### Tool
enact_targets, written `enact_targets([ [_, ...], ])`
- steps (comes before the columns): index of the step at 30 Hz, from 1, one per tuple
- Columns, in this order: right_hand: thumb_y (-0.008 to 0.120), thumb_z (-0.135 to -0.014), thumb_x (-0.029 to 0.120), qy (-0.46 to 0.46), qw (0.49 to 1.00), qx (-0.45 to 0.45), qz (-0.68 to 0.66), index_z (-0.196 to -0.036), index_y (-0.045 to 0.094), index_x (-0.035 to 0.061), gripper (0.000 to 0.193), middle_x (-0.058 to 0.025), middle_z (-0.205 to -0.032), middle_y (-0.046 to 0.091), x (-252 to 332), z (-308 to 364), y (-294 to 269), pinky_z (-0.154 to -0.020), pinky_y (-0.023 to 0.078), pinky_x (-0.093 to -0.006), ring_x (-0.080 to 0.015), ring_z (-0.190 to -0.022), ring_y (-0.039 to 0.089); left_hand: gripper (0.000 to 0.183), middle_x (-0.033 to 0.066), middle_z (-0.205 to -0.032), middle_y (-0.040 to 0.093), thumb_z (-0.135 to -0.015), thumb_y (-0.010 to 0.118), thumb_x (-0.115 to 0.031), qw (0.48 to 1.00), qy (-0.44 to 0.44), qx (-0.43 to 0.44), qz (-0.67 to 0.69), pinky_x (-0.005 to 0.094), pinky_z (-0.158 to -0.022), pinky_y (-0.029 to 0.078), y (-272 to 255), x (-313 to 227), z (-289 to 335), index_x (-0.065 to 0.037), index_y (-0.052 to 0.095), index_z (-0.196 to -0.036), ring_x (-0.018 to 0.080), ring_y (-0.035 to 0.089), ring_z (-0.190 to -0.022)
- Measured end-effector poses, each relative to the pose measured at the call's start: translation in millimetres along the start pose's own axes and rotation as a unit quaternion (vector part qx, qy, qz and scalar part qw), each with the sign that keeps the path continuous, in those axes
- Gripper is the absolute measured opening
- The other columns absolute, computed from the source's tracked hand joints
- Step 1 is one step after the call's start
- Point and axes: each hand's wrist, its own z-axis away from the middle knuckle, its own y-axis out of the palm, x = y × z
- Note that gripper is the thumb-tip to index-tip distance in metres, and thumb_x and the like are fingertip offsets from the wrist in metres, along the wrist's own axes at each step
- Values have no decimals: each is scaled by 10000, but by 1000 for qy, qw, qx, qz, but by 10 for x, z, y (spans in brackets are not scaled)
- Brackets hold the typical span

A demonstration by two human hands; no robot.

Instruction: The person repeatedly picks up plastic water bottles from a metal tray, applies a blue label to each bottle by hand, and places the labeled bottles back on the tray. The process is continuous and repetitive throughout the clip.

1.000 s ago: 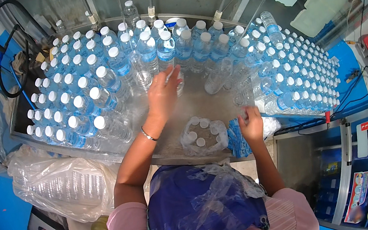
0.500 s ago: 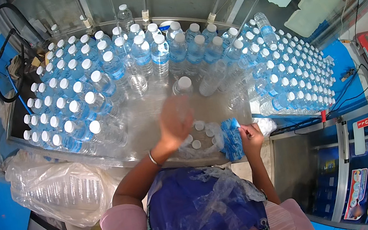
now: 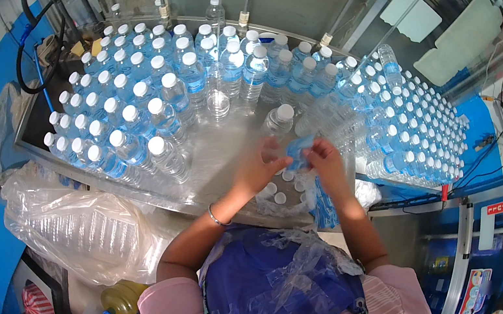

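A blue label sleeve (image 3: 300,147) is pinched between the fingers of my right hand (image 3: 326,163), above the metal counter. My left hand (image 3: 260,170) is close by on its left, with thumb and fingers apart and the thumb at the sleeve's edge; whether it touches cannot be made out. Just beyond both hands a clear capped bottle (image 3: 278,120) without a visible label leans on the counter. Below my right hand lies a bundle of blue label sleeves (image 3: 322,206), partly hidden by the wrist. Several loose white caps (image 3: 280,198) lie near my left wrist.
Rows of capped, labelled bottles (image 3: 130,137) crowd the metal counter (image 3: 211,153) on the left and back. Another dense block of bottles (image 3: 414,124) stands at the right. A plastic-wrapped pack of clear bottles (image 3: 82,230) sits below left, near a yellow jug (image 3: 123,301).
My right hand has lifted a blue sleeve from the bundle toward the middle. My left hand has come off the capped bottle and over beside the sleeve. The view has shifted.
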Motion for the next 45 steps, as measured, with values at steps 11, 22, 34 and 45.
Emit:
enact_targets([
  [11, 668, -828, 162, -279, 822, 50, 493, -1096, 614, 110, 278, -118, -1024, 593, 851, -680, 251, -788, 446, -436, -332, -894, 596, 865, 192, -1277, 537, -691, 801, -98, 963, 225, -65, -133, 416, -989, 437, -33, -92, -665, -51, 347, -1425, 363, 529, -1188],
  [22, 730, -770, 147, -401, 811, 7, 426, -1016, 671, 104, 257, -84, -965, 581, 701, -746, 271, -775, 435, -412, -291, -917, 560, 853, 183, -1328, 533, -703, 782, -105, 948, 275, -95, -127, 409, -999, 444, 40, -20, -703, -52, 346, -1434, 362, 545, -1195],
  [34, 717, -815, 140, -381, 873, 27, 304, -1204, 597, 83, 412, -120, -1164, 599, 207, -847, 283, -866, 504, -379, -316, -1066, 602, 988, 223, -1359, 501, -692, 834, -216, 969, 188, -61, -151, 397, -1007, 443, -36, 567, -678, -52, 263, -1482, 376, 520, -1232],
  [45, 599, -941, 116, -277, 952, 59, 116, -1153, 617, 27, 230, -121, -1144, 645, 271, -780, 248, -833, 527, -299, -220, -983, 683, 856, 199, -1141, 637, -617, 830, -284, 987, 105, 11, -121, 406, -875, 497, -41, 95, -326, 17, 464, -1330, 337, 637, -1021],
])
